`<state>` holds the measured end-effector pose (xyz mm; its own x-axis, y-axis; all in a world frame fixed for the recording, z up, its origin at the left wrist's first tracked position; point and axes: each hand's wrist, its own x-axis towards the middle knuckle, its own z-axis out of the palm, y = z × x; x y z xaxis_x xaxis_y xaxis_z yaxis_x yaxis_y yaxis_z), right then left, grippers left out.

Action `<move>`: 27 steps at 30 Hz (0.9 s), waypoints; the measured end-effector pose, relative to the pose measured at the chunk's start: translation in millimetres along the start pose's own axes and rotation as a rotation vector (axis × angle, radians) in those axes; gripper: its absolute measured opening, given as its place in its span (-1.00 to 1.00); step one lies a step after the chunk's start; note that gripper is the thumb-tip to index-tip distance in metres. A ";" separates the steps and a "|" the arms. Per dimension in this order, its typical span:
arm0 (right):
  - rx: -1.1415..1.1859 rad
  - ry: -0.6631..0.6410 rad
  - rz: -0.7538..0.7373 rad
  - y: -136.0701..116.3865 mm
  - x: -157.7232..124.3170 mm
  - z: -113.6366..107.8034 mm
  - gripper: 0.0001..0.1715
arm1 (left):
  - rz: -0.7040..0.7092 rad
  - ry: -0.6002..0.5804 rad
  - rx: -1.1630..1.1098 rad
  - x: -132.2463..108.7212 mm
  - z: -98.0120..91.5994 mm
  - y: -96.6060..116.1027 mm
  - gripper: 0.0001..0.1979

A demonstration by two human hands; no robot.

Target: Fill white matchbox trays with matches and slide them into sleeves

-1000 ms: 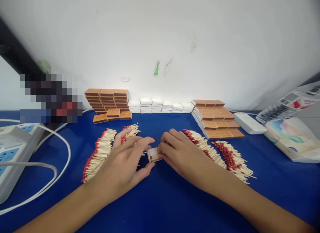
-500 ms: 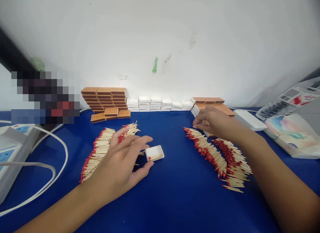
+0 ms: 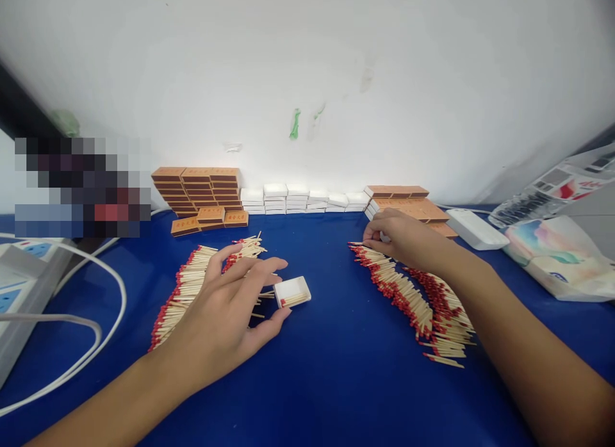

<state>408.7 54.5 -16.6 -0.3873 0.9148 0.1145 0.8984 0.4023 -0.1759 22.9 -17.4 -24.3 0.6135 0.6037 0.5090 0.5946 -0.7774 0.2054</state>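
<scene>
A small white matchbox tray [image 3: 294, 287] lies on the blue table with a few red-tipped matches inside along its near side. My left hand [image 3: 230, 300] is beside it, fingers spread, with thumb and index finger around the tray's left end; whether they touch it is unclear. Under and behind that hand is a left pile of matches [image 3: 185, 284], partly hidden. At the far end of the right row of matches [image 3: 394, 284], my right hand [image 3: 391, 234] is closed in a pinch on a match [image 3: 355, 244], whose red head points left.
Brown matchboxes [image 3: 196, 191] are stacked against the wall at left. White trays [image 3: 298, 200] line the middle, and more brown boxes [image 3: 408, 207] stand at right. A white device [image 3: 475, 229], a tissue pack [image 3: 557, 258] and a power strip [image 3: 29, 287] with cables flank the work area.
The right hand's fingertips have closed in at the far end of the right match row. My left hand has hardly moved beside the tray. The whole view has shifted slightly.
</scene>
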 end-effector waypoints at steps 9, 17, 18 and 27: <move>-0.001 0.004 0.031 -5.2 2.5 0.1 -0.77 | 0.000 0.013 0.014 -0.3 0.1 0.4 -0.48; -0.018 -0.058 0.036 4.9 -1.9 1.8 -0.72 | 0.012 0.020 -0.021 -0.2 0.0 2.0 -0.48; -0.014 -0.053 0.028 3.9 -1.7 2.2 -0.71 | 0.014 0.021 -0.024 -0.2 0.0 2.1 -0.48; 0.005 -0.007 0.024 -4.5 0.2 3.3 -0.76 | 0.012 0.019 -0.020 0.5 -1.1 1.8 -0.44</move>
<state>403.9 53.1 -19.0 -0.3668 0.9246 0.1028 0.9066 0.3800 -0.1832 23.7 -18.7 -22.8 0.6107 0.5911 0.5269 0.5767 -0.7880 0.2155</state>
